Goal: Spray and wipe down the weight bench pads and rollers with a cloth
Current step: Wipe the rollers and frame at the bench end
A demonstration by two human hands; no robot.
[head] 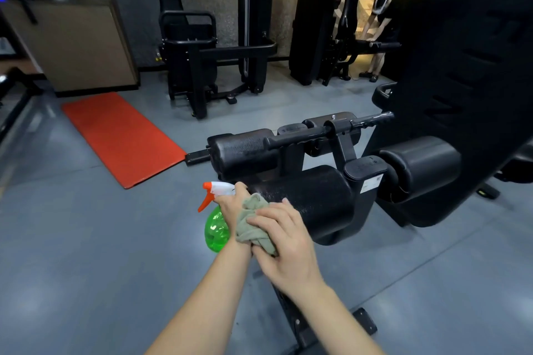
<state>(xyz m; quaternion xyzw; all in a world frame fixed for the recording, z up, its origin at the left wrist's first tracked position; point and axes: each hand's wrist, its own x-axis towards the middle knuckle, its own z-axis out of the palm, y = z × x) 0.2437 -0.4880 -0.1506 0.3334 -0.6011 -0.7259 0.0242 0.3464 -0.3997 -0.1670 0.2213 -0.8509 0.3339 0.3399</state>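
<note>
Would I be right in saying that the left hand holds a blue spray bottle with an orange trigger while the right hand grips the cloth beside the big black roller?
Not quite: in the head view the spray bottle is green, not blue. The rest stands: its trigger is orange, the left hand holds it, and the right hand grips the cloth beside the big black roller.
</note>
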